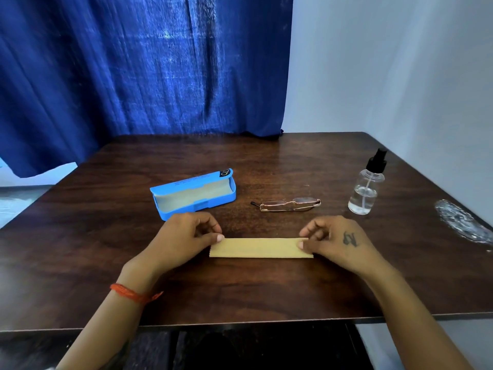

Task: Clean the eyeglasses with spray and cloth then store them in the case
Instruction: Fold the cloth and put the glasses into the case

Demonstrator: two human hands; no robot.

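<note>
A tan cleaning cloth [260, 247], folded into a long strip, lies flat on the dark wooden table [266, 289]. My left hand [184, 236] pinches its left end and my right hand [336, 241] pinches its right end. Just beyond the cloth lie the folded gold-rimmed eyeglasses [289, 204]. A blue glasses case [193, 193] stands open behind my left hand, its pale lining showing. To the far right stands a clear spray bottle [366, 185] with a black nozzle, partly filled with liquid.
A blue curtain [138, 65] hangs behind the table and a pale wall [400, 62] rises to the right. A whitish scuffed patch [461, 220] marks the table's right edge. The near table edge runs just below my forearms.
</note>
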